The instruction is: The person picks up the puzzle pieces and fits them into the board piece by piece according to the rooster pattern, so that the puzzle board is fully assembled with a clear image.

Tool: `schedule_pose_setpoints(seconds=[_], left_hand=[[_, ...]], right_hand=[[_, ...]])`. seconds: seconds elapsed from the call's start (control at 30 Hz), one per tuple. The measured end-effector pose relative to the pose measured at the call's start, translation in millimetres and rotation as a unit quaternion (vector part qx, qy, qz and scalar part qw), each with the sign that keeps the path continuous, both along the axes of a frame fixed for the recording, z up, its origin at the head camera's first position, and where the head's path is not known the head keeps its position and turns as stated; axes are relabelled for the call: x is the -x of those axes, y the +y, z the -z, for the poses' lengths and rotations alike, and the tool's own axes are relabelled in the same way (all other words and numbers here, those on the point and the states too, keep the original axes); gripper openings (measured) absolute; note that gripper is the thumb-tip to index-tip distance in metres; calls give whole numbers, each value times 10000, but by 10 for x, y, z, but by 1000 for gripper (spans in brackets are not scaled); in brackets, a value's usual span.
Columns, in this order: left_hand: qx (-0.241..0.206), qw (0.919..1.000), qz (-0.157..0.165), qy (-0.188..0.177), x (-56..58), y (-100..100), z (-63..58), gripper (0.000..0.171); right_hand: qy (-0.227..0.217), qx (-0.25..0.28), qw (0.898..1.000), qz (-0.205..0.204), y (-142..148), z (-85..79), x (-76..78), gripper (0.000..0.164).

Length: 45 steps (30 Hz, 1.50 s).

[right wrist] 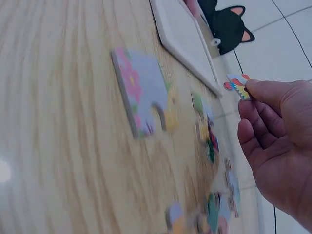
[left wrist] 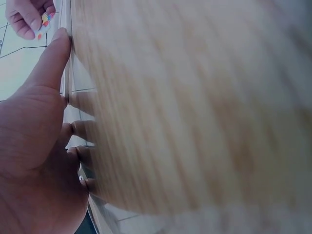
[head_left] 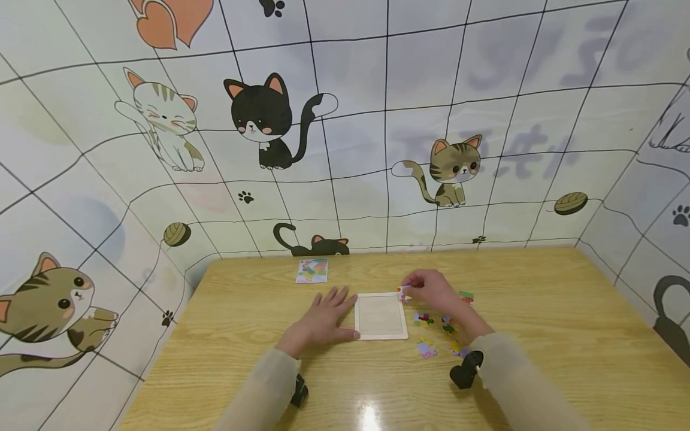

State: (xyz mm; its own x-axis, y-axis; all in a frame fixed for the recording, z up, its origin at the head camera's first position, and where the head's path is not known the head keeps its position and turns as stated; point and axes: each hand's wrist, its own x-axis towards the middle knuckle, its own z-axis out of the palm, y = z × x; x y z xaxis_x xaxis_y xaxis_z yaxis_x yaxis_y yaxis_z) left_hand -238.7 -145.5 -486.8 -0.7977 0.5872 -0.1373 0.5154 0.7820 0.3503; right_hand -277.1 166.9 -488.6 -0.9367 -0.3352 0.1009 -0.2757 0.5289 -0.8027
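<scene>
My right hand [head_left: 433, 293] pinches a small colourful jigsaw piece [head_left: 403, 293] between thumb and fingers, over the upper right corner of a pale square puzzle frame [head_left: 380, 316]. Red, yellow and blue show on that piece in the right wrist view. No pieces lie inside the frame. My left hand [head_left: 322, 318] rests palm down on the table with its fingers spread, thumb and fingertips at the frame's left edge. More jigsaw pieces [head_left: 427, 348] lie right of the frame, some partly hidden by my right forearm; one with pink flowers [right wrist: 139, 90] shows large in the right wrist view.
A small square picture card [head_left: 311, 270] lies at the back of the wooden table [head_left: 232, 335], left of the frame. Walls printed with cartoon cats [head_left: 264, 120] enclose the table at the back and both sides.
</scene>
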Motion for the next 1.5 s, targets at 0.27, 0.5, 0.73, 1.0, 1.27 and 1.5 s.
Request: schedule_pose_setpoints(seconds=[0.27, 0.5, 0.73, 1.0, 1.27, 1.5], left_hand=[[-29, 10000, -8, -18, -10, 3, 2, 88], [50, 10000, -52, 68, 14, 5, 15, 88], [97, 9999, -57, 67, 29, 5, 21, 88], [110, 9999, -65, 56, 41, 2, 26, 88], [55, 10000, -26, 36, 33, 13, 25, 88], [91, 9999, 0, 80, 34, 9, 19, 87]], right_hand=[[-382, 548, 9978, -42, -366, -38, -115, 14], [-663, 763, 9946, 252, -613, -14, -104, 12], [-315, 670, 9953, 616, -804, 68, -123, 9], [-124, 551, 9958, 722, -908, 128, -130, 12], [431, 109, 9978, 484, -948, 218, -116, 13], [463, -110, 9976, 510, -976, 230, -128, 13]])
